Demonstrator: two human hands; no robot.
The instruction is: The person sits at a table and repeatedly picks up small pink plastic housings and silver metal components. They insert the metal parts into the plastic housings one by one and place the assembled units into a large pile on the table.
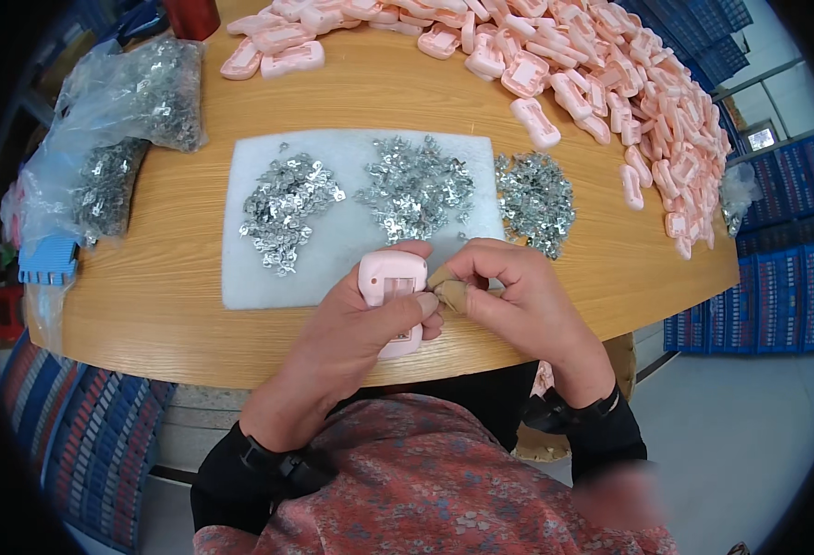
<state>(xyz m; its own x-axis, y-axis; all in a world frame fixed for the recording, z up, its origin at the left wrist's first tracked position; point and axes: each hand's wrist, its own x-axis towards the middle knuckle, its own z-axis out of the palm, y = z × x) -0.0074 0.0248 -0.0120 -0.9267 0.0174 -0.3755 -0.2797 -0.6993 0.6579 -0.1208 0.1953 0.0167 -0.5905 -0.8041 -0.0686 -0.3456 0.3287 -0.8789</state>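
Observation:
My left hand [349, 319] is wrapped round a pale pink plastic housing [390, 265], held just above the table's near edge. Its thumb lies across the housing's recessed middle, where some metal shows. Tan covers [448, 291] sit on the thumb and forefinger of my right hand [522, 296], which pinch together against the housing's right side. Whatever lies between those fingertips is too small or hidden to tell. Just beyond my hands, small silvery metal clips lie in a left pile [287, 213] and a middle pile [416, 190] on a white foam sheet [347, 236].
Another clip pile [536, 203] lies by the sheet's right edge, partly on the wooden table [180, 277]. Many pink housings [573, 69] are heaped along the far and right sides. Clear bags of clips [162, 92] stand at left, near a blue foam piece [48, 264].

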